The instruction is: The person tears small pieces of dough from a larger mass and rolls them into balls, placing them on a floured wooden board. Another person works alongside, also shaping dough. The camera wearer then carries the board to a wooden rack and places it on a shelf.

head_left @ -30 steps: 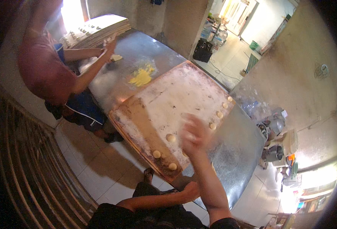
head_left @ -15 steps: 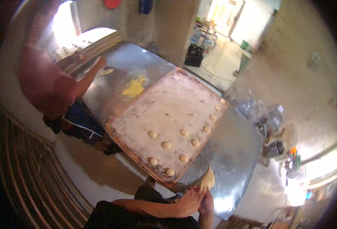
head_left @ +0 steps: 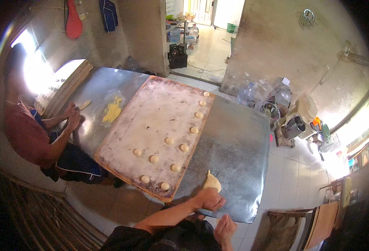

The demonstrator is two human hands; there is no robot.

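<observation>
left hand [head_left: 209,199] is reaching to two o'clock, grasping dough [head_left: 212,182] on the table [head_left: 239,142]; right hand [head_left: 225,228] is hanging at five o'clock, loosely curled, grasping nothing.

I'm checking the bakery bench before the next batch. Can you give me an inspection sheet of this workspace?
Surface: metal-topped table, bare at its right half.
Job's things: floured wooden board with about a dozen dough balls; dough lump.
Clutter: yellow dough scrap; stacked boards.
Hands: left hand on the dough lump; right hand off the table edge, empty as far as seen.
Cables: one on the floor by the speakers.
Surroundings: a co-worker at the left; tiled floor.
</observation>
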